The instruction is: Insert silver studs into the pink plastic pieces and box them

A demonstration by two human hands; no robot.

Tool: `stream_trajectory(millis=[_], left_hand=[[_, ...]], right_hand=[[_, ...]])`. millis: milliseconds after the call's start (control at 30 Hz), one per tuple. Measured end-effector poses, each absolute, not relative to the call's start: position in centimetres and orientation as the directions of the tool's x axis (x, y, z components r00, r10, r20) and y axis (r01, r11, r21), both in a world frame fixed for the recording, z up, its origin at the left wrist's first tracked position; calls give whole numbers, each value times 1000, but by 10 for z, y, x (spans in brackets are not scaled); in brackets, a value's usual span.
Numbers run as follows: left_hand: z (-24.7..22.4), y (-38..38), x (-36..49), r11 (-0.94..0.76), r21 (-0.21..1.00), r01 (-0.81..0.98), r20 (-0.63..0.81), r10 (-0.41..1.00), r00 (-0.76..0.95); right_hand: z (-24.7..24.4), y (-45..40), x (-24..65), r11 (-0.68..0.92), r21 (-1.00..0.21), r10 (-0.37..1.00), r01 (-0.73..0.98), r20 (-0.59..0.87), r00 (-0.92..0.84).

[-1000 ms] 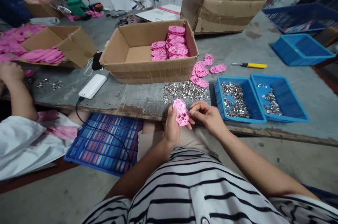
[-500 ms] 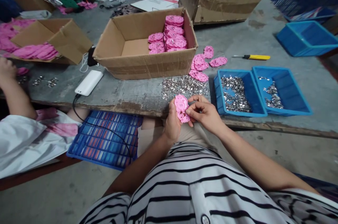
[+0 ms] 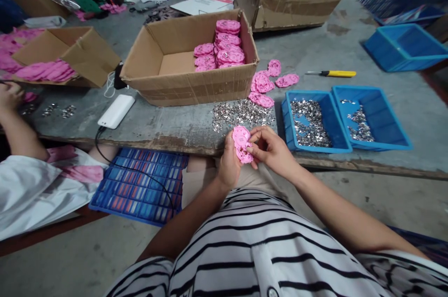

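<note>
gripping with the bare left hand (image 3: 227, 162) a bright pink, flat, scalloped piece (image 3: 241, 136) with holes near its lower end, pressed along its left edge, held over the lap just in front of the bench. touching its lower right side with bent thumb and fingers of the bare right hand (image 3: 271, 150); cannot tell whether closed on anything small there. probably light, perhaps fairly stiff moulded plastic, likely weakest around the holes, so best held by the solid rim. smooth-looking, with raised curves along the border. behind it, on a worn grey benchtop (image 3: 182, 124), a thin scatter of shiny silvery metal bits (image 3: 241, 114), presumably hard and fiddly to pick up. to the right, two ribbed blue plastic trays (image 3: 385, 122) with more inside. farther back, a creased brown cardboard box (image 3: 185, 91) with similar pink pieces (image 3: 229, 56) stacked inside.
</note>
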State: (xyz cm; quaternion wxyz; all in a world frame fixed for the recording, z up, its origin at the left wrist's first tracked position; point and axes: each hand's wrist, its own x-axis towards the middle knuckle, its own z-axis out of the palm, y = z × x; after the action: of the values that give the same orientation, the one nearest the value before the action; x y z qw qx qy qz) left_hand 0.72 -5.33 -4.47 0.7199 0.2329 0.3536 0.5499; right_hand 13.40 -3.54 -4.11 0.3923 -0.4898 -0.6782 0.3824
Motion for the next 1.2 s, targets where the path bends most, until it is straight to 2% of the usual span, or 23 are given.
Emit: stream_trajectory(millis=[133,200,233,300,367,400,467,567,667,800,900,967,1033,1100,1200], left_hand=[[-38,-54,4,307,756,-578,-235,952,198],[-39,-55,2,302,768,-565,-229,953,199],[-40,-56,2,300,772,-561,-229,954,194],[-42,-58,2,305,772,-559,-236,952,194],[-44,-59,3,323,766,-556,-247,946,210],[-45,-60,4,333,764,-553,-252,943,219],[-46,-61,5,345,762,-549,-257,938,233],[-46,-61,5,348,764,-543,-257,936,239],[-47,-60,5,356,768,-533,-276,934,226],[-50,-59,6,361,778,-514,-314,932,180],[-51,-58,8,344,789,-508,-308,938,157],[-51,-57,8,334,796,-505,-301,942,149],[-52,-57,8,322,812,-487,-294,946,135],[-54,-56,7,297,840,-453,-283,954,101],[-57,-56,6,259,877,-405,-272,962,26]], right_hand=[[-26,-17,168,318,-828,946,462,311,-92],[-18,-1,196,224,-731,945,644,324,40],[-15,7,208,128,-637,954,761,289,82],[-12,18,227,-47,-326,990,944,111,88],[-10,21,233,-71,-18,990,997,-122,69],[-10,21,232,-46,71,976,996,-211,60],[-10,19,228,-16,127,958,992,-281,51],[-9,16,226,-22,96,968,995,-248,45],[-8,16,237,-9,-6,988,1000,-154,8],[-10,15,246,88,-317,993,945,97,-59],[-9,7,229,264,-565,963,781,202,-179],[-10,-2,209,327,-672,944,664,193,-269],[-13,-10,188,302,-742,941,598,131,-313],[-19,-17,170,258,-781,940,569,67,-334],[-28,-21,155,275,-800,913,533,44,-405]])
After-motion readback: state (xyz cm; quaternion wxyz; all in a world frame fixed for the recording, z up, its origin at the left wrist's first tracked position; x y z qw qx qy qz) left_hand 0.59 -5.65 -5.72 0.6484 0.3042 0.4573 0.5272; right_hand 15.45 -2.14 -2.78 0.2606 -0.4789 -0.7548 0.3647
